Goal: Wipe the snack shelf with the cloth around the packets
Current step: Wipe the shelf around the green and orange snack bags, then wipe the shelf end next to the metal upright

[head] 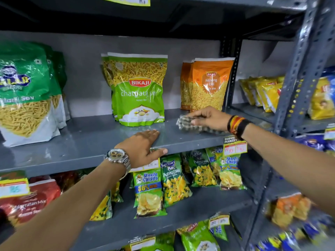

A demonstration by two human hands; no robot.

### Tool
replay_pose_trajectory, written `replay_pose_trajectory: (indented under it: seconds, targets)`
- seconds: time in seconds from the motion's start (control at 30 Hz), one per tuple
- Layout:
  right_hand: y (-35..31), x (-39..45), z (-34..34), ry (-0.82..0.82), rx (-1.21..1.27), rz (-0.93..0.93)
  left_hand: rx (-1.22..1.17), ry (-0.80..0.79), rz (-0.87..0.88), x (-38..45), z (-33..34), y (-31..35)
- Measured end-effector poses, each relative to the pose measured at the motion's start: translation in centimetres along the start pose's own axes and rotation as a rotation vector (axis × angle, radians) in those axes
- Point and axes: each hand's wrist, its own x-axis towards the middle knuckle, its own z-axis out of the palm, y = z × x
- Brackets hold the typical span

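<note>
The grey metal snack shelf (87,140) runs across the middle of the view. On it stand green Balaji sev packets (27,95) at the left, green Bikaji packets (138,91) in the middle and orange Moong Dal packets (206,86) at the right. My right hand (208,118) presses a checked grey cloth (186,125) flat on the shelf, just in front of the orange packets. My left hand (143,147) rests palm down on the shelf's front edge below the Bikaji packets, thumb under the lip, holding nothing.
A lower shelf (181,209) holds Uncle Chipps and Puffcorn bags (163,185) and red packets (27,198). Price tags (234,146) hang on the shelf lip. A slotted upright post (299,77) stands at the right, with yellow packets (262,93) beyond it.
</note>
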Motion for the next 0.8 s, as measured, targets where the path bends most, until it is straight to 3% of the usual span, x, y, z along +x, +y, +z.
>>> replay_pose_trajectory:
  seconds: [0.13, 0.2, 0.43, 0.63, 0.8]
  targets:
    - [1.1, 2.1, 1.1, 0.095, -0.072, 0.127, 0.004, -0.015, -0.019, -0.1, -0.4, 0.2]
    - [0.7, 2.4, 2.5, 0.109, -0.08, 0.096, 0.006, -0.024, -0.024, -0.2, -0.4, 0.3]
    - [-0.5, -2.2, 1.3, -0.159, -0.031, -0.046, 0.008, -0.026, -0.054, 0.0, -0.4, 0.5]
    - [5.9, 0.4, -6.4, 0.203, 0.01, -0.029, 0.047, -0.077, -0.108, 0.5, -0.9, 1.5]
    - [8.9, 3.8, -6.6, 0.134, -0.066, -0.003, 0.094, -0.065, -0.128, 4.2, 0.0, 5.6]
